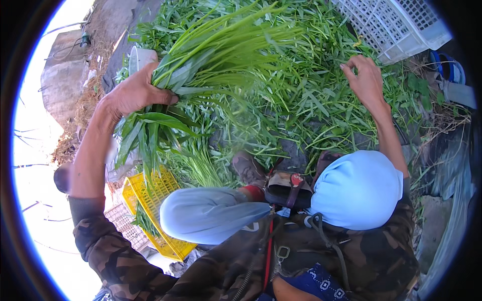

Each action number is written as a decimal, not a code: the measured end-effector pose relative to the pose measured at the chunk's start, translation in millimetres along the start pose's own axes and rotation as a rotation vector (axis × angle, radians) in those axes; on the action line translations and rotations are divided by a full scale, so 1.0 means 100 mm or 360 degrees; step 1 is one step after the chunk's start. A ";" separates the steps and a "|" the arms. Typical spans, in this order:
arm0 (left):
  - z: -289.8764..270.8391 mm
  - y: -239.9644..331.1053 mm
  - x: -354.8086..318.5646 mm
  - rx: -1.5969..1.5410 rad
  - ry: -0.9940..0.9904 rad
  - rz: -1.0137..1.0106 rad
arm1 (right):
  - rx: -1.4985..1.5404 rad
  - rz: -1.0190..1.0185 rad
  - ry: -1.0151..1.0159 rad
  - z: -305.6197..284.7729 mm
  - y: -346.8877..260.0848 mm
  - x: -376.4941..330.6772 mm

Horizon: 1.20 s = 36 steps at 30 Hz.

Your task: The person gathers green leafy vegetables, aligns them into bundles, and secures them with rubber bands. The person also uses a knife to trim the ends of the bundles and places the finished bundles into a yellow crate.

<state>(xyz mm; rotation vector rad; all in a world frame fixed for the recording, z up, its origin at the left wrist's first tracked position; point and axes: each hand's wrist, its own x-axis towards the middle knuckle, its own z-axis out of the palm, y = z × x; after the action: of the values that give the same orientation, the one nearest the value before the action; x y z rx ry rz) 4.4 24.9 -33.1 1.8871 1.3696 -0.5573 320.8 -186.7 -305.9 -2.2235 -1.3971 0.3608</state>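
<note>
My left hand (138, 93) is closed round a thick bunch of water spinach (216, 55). Its long pale green stems fan out to the upper right, and its narrow leaves (150, 133) hang below my fist. At the right, my right hand (365, 83) hovers over the loose greens with loosely bent fingers, thumb apart from them, and nothing visible in it. A small yellowish bit (357, 41) shows just beyond its fingertips. Beneath both hands spreads a wide heap of cut leaves and stems (296, 100). Beside my left hand is a pale, cup-like thing (142, 57), partly hidden.
A white plastic crate (396, 25) stands at the far right. At the near left a yellow crate (165, 220) holds some greens, close to my light-blue covered knees (356, 190). More stems (203, 163) lie before my feet. Blue-strapped sandals (449, 67) are at the right edge.
</note>
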 end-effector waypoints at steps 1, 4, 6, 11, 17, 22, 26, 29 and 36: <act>0.00 -0.03 0.01 -0.0238 -0.0038 -0.0044 | 0.0213 -0.0217 0.0261 0.01 -0.05 0.01; 0.03 -0.08 0.02 -0.0248 -0.0116 0.0088 | 0.1037 -0.0139 0.0099 -0.05 -0.39 0.08; 0.05 -0.07 0.02 -0.0257 -0.0154 0.0042 | 0.1132 -0.0163 -0.0003 -0.13 -0.66 0.15; 0.11 0.04 -0.04 -0.0066 -0.0218 0.0111 | 0.1273 -0.0174 -0.0246 -0.01 -1.26 0.41; 0.20 -0.09 -0.04 -0.0246 -0.0285 0.0107 | 0.1313 0.0125 0.0108 0.25 -0.52 0.57; 0.32 -0.09 -0.03 -0.0572 -0.0263 -0.0091 | 0.1208 -0.0084 0.0108 0.09 -0.69 -0.01; 0.46 0.02 -0.03 -0.0718 -0.0263 -0.0048 | 0.1220 -0.0125 -0.0234 0.08 -1.23 0.01; 0.52 0.06 -0.03 -0.0730 -0.0233 -0.0018 | 0.1308 -0.0080 -0.0231 0.13 -1.28 0.04; 0.56 0.09 -0.05 -0.0697 -0.0246 -0.0015 | 0.1313 0.0102 0.0341 0.11 -0.70 0.18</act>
<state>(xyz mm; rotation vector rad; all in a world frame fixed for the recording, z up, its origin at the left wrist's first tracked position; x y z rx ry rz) 15.2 -22.2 -63.2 1.4556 1.2778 -0.3622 269.5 -142.8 -277.0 -1.5623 -0.8406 0.5750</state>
